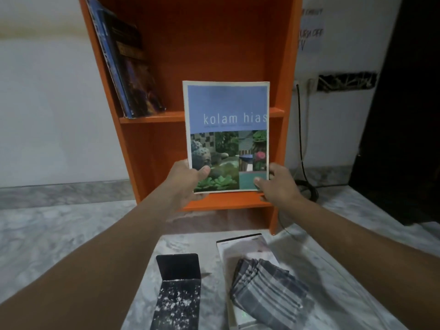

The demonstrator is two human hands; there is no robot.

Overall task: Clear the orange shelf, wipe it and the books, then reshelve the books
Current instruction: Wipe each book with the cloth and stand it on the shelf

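I hold a thin book titled "kolam hias" upright in front of the orange shelf. My left hand grips its lower left corner, thumb on the cover. At the lower right corner, my right hand pinches the book's edge. Several books lean against the shelf's left wall on the upper board. A grey striped cloth lies folded on a white book on the floor near me.
A black speckled bookend stands on the marble floor at bottom centre. A black cable hangs from a wall socket to the right of the shelf and coils on the floor. A dark doorway is at far right.
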